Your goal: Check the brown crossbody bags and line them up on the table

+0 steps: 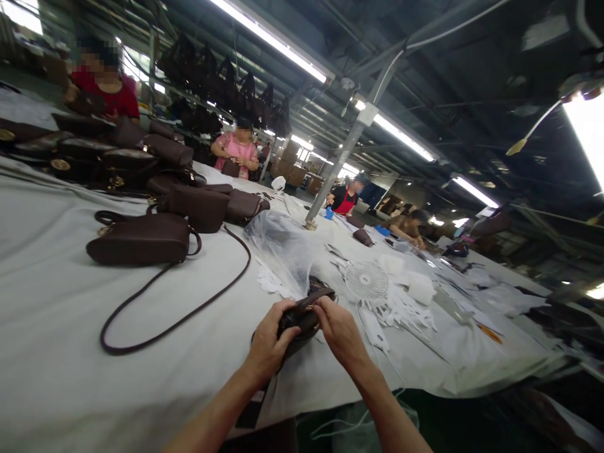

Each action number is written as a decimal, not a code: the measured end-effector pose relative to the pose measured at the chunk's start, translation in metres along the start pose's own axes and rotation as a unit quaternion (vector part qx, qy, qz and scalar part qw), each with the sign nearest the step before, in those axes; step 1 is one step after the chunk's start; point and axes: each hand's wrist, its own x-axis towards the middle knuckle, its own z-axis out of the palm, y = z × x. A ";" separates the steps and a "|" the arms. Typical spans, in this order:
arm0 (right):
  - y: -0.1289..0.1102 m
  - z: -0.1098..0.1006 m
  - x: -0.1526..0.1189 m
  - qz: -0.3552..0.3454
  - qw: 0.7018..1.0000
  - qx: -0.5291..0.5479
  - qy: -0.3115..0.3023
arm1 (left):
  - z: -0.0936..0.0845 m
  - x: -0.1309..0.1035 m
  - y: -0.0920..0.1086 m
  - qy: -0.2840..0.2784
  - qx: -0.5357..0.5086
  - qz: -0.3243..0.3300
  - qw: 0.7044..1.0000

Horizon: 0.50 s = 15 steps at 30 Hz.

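A dark brown handbag point(302, 327) is between my hands near the table's front edge. My left hand point(272, 336) is closed round its left side, thumb lying over the top. At the right end, the fingers of my right hand point(337, 327) pinch the bag's top edge beside a small gold-coloured metal part point(310, 307). What exactly those fingertips grip is too small to tell. Just left of the bag, a finished-looking brown handbag point(139, 239) lies on the white cloth, its long strap point(177, 321) looped toward me.
Many brown bags point(108, 154) are heaped at the left. Clear plastic film point(287, 245), a white fan point(366, 280), white tags point(410, 314) and orange-handled tool point(491, 333) lie on the cloth-covered table point(179, 390). A metal post point(337, 167) rises beyond. Several people work around.
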 end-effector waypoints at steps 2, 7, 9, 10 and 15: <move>0.001 0.000 0.003 0.083 0.993 0.067 -0.058 | 0.000 -0.002 -0.006 0.007 -0.003 -0.027 1.000; -0.016 0.008 0.004 0.105 0.962 0.181 -0.173 | 0.001 -0.005 -0.011 -0.002 0.025 -0.020 0.999; -0.024 0.009 0.004 0.060 0.965 0.178 -0.185 | -0.003 -0.005 -0.007 0.003 0.043 -0.024 0.999; -0.026 0.007 0.004 0.055 0.962 0.182 -0.196 | -0.005 -0.005 -0.005 0.000 0.052 -0.022 0.998; -0.030 0.004 0.000 0.111 0.934 0.244 -0.236 | -0.017 -0.003 0.007 -0.035 0.108 0.028 0.993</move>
